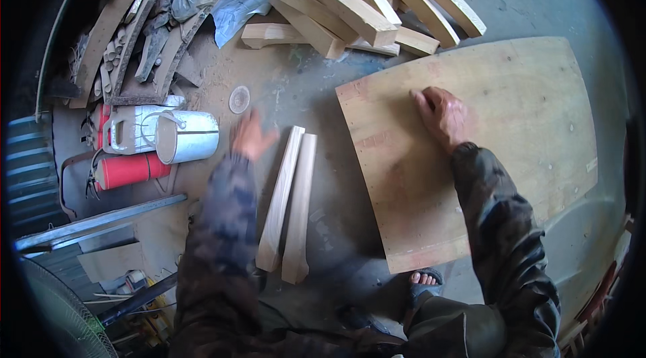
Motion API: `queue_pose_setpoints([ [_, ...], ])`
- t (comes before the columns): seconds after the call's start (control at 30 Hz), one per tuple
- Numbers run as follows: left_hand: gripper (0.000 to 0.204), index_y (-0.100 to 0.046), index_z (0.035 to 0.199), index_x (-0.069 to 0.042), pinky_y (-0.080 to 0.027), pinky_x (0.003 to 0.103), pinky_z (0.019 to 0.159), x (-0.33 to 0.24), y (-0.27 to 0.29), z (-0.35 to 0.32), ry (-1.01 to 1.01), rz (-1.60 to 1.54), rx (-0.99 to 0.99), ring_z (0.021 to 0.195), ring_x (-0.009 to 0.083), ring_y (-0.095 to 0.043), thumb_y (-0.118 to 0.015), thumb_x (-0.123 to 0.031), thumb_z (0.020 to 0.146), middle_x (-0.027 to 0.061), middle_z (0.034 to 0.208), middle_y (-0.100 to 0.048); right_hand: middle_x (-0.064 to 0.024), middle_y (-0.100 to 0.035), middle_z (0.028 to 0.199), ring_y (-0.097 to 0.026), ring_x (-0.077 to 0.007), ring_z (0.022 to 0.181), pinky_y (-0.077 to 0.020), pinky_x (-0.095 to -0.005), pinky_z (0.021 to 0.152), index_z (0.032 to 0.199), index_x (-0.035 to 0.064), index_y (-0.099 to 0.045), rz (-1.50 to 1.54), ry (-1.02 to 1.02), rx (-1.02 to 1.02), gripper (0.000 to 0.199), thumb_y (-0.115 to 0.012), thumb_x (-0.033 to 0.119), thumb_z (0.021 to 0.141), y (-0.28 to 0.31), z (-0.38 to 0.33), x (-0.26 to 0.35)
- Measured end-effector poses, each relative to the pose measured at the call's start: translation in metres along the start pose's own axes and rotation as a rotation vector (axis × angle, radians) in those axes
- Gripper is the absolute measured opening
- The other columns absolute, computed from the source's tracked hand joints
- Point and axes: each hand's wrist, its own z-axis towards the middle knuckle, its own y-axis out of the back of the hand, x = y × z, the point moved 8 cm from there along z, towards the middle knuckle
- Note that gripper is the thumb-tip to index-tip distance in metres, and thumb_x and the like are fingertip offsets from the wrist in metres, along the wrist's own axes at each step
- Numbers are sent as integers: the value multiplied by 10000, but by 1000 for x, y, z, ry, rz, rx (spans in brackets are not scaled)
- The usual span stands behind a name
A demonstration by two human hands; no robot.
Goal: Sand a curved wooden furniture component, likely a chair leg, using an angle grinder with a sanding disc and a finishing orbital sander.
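Dusty concrete floor [303,89] bears plywood sheet [511,122], curved wooden pieces [356,1].

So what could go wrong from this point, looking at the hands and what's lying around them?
The left hand is blurred mid-motion beside the two wooden pieces and a white bucket; a fast sweep might knock either. The right hand presses flat on the plywood sheet, which could slide on the dusty floor. A sandalled foot sits at the sheet's near edge and could get pinched.
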Motion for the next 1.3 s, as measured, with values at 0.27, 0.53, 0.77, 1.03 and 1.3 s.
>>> queue_pose_setpoints([
  [0.27,578,-394,1395,-55,-269,584,1087,-65,71,191,-131,232,-456,1414,266,-245,-547,-102,839,87,1516,-271,-162,-653,824,-638,-351,772,-503,-412,676,829,81,-654,-165,31,-11,307,-571,362,922,-5,9,22],
  [0.53,229,-560,1068,-50,-455,505,824,-93,85,159,-371,311,-575,991,320,-567,-516,-115,854,115,1053,-523,-131,-649,810,-631,-340,777,-489,-438,667,788,96,-628,-29,21,-25,311,-546,365,920,8,4,15],
  [0.77,381,-537,985,-3,-491,480,779,-46,42,48,-494,108,-209,906,413,-608,-719,-220,730,229,961,-612,-134,-658,831,-631,-343,778,-496,-446,672,843,121,-634,-37,101,-101,264,-547,362,906,1,-2,5],
  [1.03,257,-598,918,13,-489,405,716,8,55,-175,-322,-328,-308,775,352,-640,-715,-171,781,192,829,-651,-100,-694,901,-653,-174,783,-522,-323,713,1048,10,-666,674,-90,75,384,-593,366,926,51,-59,-71],
  [1.3,369,-606,976,-17,-482,430,735,95,-100,-311,-81,-415,-404,823,358,-624,-724,-313,788,199,877,-647,-16,-649,879,-608,-98,743,-506,-230,690,1075,62,-632,920,-635,-585,287,-621,305,923,246,-417,-239],
])
